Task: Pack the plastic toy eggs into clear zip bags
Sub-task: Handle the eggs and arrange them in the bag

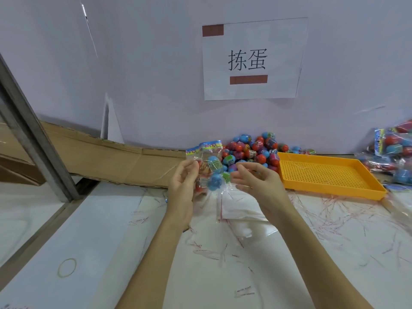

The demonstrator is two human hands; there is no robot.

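Note:
My left hand (184,182) grips a clear zip bag (208,168) lifted above the table; blue, red and green toy eggs and a printed card at its top show through the plastic. My right hand (254,178) is just right of the bag, fingers loosely curled, and seems to pinch the bag's clear edge. Behind the hands, a heap of loose plastic eggs (256,150) in red, blue, purple and green lies against the wall. A stack of empty clear zip bags (238,207) lies flat on the table under my right wrist.
An orange perforated tray (330,172) sits to the right of the egg heap. Filled bags (392,155) are piled at the far right. Flattened cardboard (116,159) lies at the back left. Thin red strips litter the white table, and a rubber band (66,267) lies front left.

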